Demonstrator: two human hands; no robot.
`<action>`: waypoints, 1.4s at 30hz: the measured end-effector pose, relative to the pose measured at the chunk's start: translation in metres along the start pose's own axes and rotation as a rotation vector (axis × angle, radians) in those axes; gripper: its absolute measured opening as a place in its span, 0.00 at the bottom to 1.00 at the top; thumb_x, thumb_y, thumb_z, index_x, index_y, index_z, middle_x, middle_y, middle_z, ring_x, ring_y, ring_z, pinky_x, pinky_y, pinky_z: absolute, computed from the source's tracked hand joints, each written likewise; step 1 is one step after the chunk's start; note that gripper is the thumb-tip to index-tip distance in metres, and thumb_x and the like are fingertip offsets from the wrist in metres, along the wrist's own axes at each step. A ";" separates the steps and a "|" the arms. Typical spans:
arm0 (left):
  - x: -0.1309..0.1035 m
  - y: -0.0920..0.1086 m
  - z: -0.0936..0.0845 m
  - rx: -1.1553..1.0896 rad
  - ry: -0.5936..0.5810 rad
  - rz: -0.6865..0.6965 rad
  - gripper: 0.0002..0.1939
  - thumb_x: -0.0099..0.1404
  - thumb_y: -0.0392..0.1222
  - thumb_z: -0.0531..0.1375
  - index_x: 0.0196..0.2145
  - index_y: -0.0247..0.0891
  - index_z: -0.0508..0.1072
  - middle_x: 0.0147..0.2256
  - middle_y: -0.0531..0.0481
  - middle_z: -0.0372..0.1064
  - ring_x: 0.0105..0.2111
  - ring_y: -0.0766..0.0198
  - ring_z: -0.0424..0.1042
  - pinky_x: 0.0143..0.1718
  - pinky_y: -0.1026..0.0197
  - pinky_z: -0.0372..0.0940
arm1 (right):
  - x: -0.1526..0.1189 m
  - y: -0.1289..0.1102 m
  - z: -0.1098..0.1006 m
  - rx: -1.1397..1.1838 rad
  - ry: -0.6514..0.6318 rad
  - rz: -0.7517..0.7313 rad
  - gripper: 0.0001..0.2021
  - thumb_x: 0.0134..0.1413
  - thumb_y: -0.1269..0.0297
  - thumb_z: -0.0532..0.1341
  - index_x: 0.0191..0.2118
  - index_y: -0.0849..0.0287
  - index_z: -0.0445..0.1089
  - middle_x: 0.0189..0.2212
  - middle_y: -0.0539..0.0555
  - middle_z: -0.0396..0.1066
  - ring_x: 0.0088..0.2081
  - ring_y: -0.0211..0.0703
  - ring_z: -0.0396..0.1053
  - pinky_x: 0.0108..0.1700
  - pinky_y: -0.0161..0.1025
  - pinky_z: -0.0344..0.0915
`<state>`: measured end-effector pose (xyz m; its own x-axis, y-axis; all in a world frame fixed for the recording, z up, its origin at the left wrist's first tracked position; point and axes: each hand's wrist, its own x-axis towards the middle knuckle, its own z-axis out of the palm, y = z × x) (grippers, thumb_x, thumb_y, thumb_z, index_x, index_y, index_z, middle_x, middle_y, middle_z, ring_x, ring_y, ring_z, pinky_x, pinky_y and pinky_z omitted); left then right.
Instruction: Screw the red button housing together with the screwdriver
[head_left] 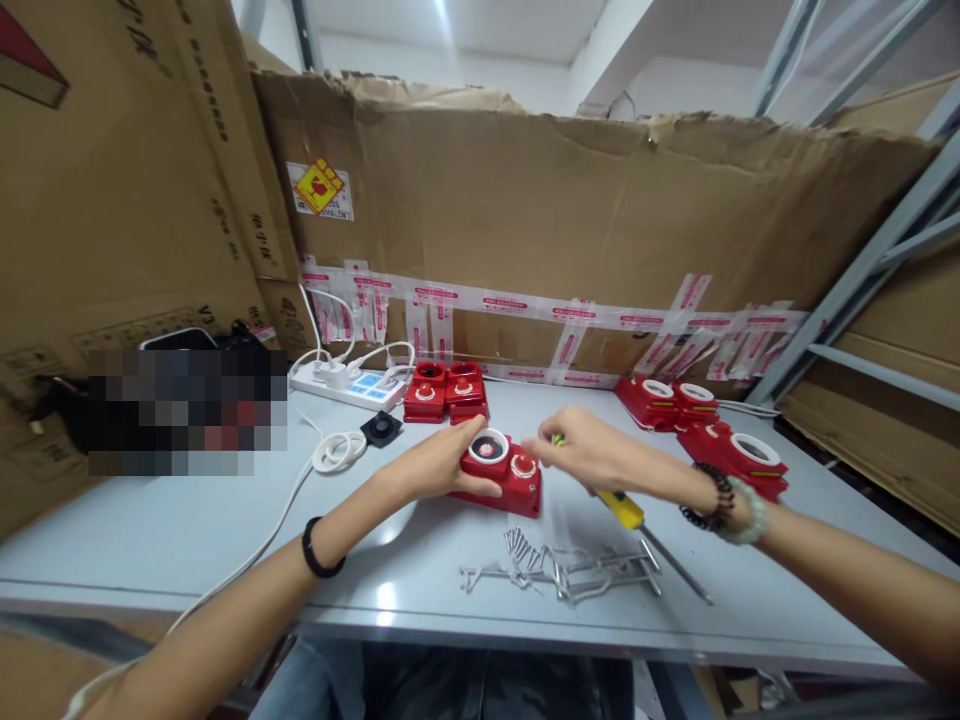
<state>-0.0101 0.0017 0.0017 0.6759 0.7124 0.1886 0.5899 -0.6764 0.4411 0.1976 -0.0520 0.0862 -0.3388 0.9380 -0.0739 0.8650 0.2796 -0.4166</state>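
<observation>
My left hand (448, 462) is wrapped round the left side of a red alarm-like box (499, 495), thumb and fingers gripping it on the table. The box has a white ring on top and a red knob with a white edge. Just right of it, my right hand (581, 448) is closed on a yellow-handled screwdriver (624, 508), whose metal shaft points down to the right, away from the box. Its fingertips are slightly blurred, and I cannot tell whether they pinch anything small. Loose screws (525, 550) and metal rods (611, 572) lie in front of the box.
Two similar red boxes (445, 395) stand behind, with several red units (731, 455) at the right. A white power strip (345, 385), coiled white cable (339, 452) and black square part (381, 429) lie left. Cardboard (480, 200) walls the table's back; a metal rack (847, 265) stands right.
</observation>
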 end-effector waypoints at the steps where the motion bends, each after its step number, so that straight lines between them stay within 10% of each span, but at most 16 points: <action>1: 0.000 0.000 0.000 0.008 -0.001 -0.005 0.32 0.50 0.64 0.61 0.43 0.38 0.59 0.39 0.44 0.67 0.35 0.55 0.67 0.32 0.61 0.58 | 0.002 0.005 0.009 -0.097 0.013 0.011 0.17 0.51 0.55 0.52 0.17 0.59 0.57 0.11 0.45 0.50 0.15 0.31 0.49 0.19 0.34 0.46; 8: 0.000 -0.001 0.000 0.024 0.010 -0.010 0.31 0.50 0.63 0.61 0.40 0.38 0.59 0.36 0.47 0.66 0.33 0.57 0.65 0.30 0.62 0.56 | 0.007 0.017 0.030 -0.222 -0.169 -0.064 0.15 0.53 0.59 0.52 0.20 0.59 0.60 0.14 0.48 0.59 0.17 0.32 0.53 0.21 0.34 0.47; 16: 0.000 0.001 0.000 0.009 0.007 -0.010 0.28 0.50 0.62 0.61 0.39 0.38 0.59 0.36 0.48 0.66 0.32 0.59 0.66 0.29 0.63 0.55 | -0.010 -0.001 0.033 -0.487 0.035 -0.143 0.06 0.47 0.68 0.54 0.30 0.61 0.69 0.23 0.55 0.70 0.23 0.38 0.63 0.24 0.36 0.45; 25: 0.000 0.003 -0.002 0.014 0.012 -0.014 0.31 0.50 0.63 0.61 0.42 0.38 0.60 0.37 0.47 0.67 0.33 0.57 0.66 0.30 0.62 0.56 | -0.028 0.002 0.047 -0.371 -0.127 -0.145 0.08 0.45 0.65 0.56 0.28 0.59 0.73 0.26 0.57 0.73 0.26 0.41 0.66 0.25 0.35 0.51; 31: -0.003 0.006 0.000 -0.007 0.034 -0.021 0.30 0.52 0.64 0.59 0.42 0.38 0.60 0.37 0.46 0.67 0.33 0.57 0.67 0.30 0.62 0.58 | -0.024 -0.004 0.020 -0.040 0.119 -0.239 0.10 0.52 0.64 0.54 0.25 0.59 0.70 0.18 0.49 0.68 0.19 0.32 0.59 0.25 0.33 0.53; 37: -0.006 0.002 -0.003 0.075 0.043 0.041 0.30 0.52 0.65 0.58 0.41 0.37 0.61 0.36 0.46 0.67 0.32 0.56 0.66 0.31 0.59 0.58 | -0.005 -0.028 -0.015 0.489 0.697 -0.381 0.19 0.54 0.58 0.56 0.16 0.58 0.57 0.11 0.45 0.61 0.15 0.30 0.58 0.19 0.31 0.55; 42: -0.005 -0.001 -0.011 0.023 0.113 0.064 0.26 0.54 0.61 0.59 0.42 0.39 0.64 0.38 0.48 0.68 0.37 0.56 0.66 0.40 0.55 0.58 | 0.002 -0.032 -0.021 0.587 0.831 -0.406 0.19 0.55 0.57 0.56 0.17 0.58 0.56 0.12 0.45 0.60 0.14 0.30 0.60 0.18 0.30 0.58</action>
<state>-0.0186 0.0004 0.0099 0.6591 0.6834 0.3138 0.5581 -0.7242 0.4050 0.1774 -0.0549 0.1187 -0.0126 0.7054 0.7087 0.3596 0.6645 -0.6550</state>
